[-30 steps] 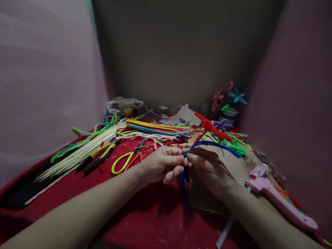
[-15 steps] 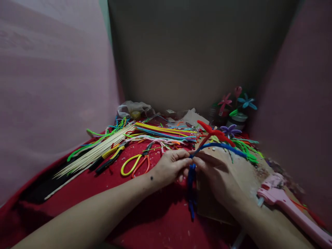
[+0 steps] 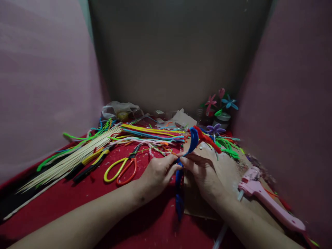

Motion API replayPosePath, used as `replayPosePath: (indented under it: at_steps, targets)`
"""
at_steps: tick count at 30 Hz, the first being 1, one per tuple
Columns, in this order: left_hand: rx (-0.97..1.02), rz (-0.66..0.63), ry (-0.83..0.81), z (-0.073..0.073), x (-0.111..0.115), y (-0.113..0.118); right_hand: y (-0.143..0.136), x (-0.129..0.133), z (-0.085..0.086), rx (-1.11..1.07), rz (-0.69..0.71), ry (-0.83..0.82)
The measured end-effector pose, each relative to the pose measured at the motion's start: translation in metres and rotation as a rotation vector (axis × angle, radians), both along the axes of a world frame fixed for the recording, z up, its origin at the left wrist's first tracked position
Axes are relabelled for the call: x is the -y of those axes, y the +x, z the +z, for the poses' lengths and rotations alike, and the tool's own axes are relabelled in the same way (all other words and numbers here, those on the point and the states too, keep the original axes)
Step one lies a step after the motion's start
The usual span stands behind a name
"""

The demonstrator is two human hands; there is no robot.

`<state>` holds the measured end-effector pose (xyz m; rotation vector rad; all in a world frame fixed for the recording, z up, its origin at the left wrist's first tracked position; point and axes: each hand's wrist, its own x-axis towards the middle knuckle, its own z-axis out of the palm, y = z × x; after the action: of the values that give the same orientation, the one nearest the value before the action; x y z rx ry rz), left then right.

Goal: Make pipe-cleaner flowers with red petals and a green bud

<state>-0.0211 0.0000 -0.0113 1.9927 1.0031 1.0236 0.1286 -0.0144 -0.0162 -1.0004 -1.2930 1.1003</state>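
Note:
Blue pipe cleaners point(image 3: 179, 193) are pinched between my two hands at the middle of the view. Part of the blue curves up above the fingers, and the rest hangs down below them. My left hand point(image 3: 159, 174) grips them from the left with thumb and fingers closed. From the right, my right hand point(image 3: 204, 174) pinches them at the same spot, its fingertips close to those of the left. A red pipe cleaner shape point(image 3: 207, 140) sticks out above the right hand, beside the blue curve; where it joins is hidden.
Scissors point(image 3: 121, 169), pliers point(image 3: 90, 164) and wooden sticks point(image 3: 72, 155) lie left on the red cloth point(image 3: 103, 204). A pink glue gun point(image 3: 269, 200) rests right on cardboard point(image 3: 197, 204). Pipe cleaner flowers point(image 3: 229, 102) and jars point(image 3: 221, 121) stand at the back.
The blue curve, which stretched to the right, now rises upright above the fingers, and the red shape has turned to slant down rightward. The whole scene has shifted left in view.

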Motion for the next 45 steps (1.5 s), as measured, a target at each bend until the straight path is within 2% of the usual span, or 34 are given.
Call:
replayPosePath:
  at_steps: [1, 2, 6, 9, 15, 17, 18, 20, 23, 25, 27, 33, 38, 42, 45]
  targets:
    - [-0.014, 0.020, 0.051, -0.001, 0.001, 0.000, 0.000, 0.000, -0.001, 0.031, -0.015, -0.001]
    - [-0.008, 0.017, 0.032, -0.001, 0.001, 0.001, 0.000, -0.001, -0.001, 0.040, -0.008, -0.005]
    - [0.175, -0.094, -0.411, 0.004, -0.001, 0.001, 0.000, -0.004, -0.001, -0.046, 0.102, 0.010]
    - [0.328, -0.196, -0.666, 0.007, -0.006, 0.000, 0.002, -0.004, 0.004, -0.034, 0.073, 0.030]
    - [0.445, -0.369, -0.855, 0.002, -0.011, -0.002, 0.003, -0.002, 0.004, -0.163, 0.226, -0.036]
    - [0.397, -0.379, -0.828, 0.004, -0.009, -0.002, 0.003, -0.003, 0.001, -0.202, 0.220, -0.043]
    - [0.345, -0.336, -0.769, 0.005, -0.007, -0.002, 0.003, -0.003, 0.000, -0.206, 0.197, -0.047]
    - [0.167, -0.197, -0.529, 0.006, -0.004, 0.000, 0.004, -0.005, -0.003, -0.179, 0.107, -0.034]
    - [-0.069, -0.013, -0.040, 0.002, 0.000, 0.001, 0.006, -0.006, -0.006, -0.097, 0.020, -0.042]
    - [-0.142, 0.020, 0.114, -0.003, 0.001, 0.001, 0.006, -0.006, -0.006, -0.063, 0.022, -0.044]
    - [-0.121, 0.011, 0.065, -0.005, 0.001, 0.001, 0.006, -0.005, -0.005, -0.063, 0.049, -0.038]
    - [0.163, -0.110, -0.492, 0.003, -0.004, 0.001, 0.007, -0.001, 0.008, -0.057, 0.125, -0.008]
    - [0.341, -0.258, -0.728, 0.001, -0.010, -0.003, 0.006, -0.005, 0.004, -0.174, 0.179, -0.078]
    - [0.371, -0.350, -0.773, 0.000, -0.012, -0.003, 0.006, -0.007, -0.005, -0.266, 0.212, -0.118]
    - [0.230, -0.271, -0.616, 0.001, -0.007, -0.001, 0.006, -0.005, -0.007, -0.252, 0.156, -0.123]
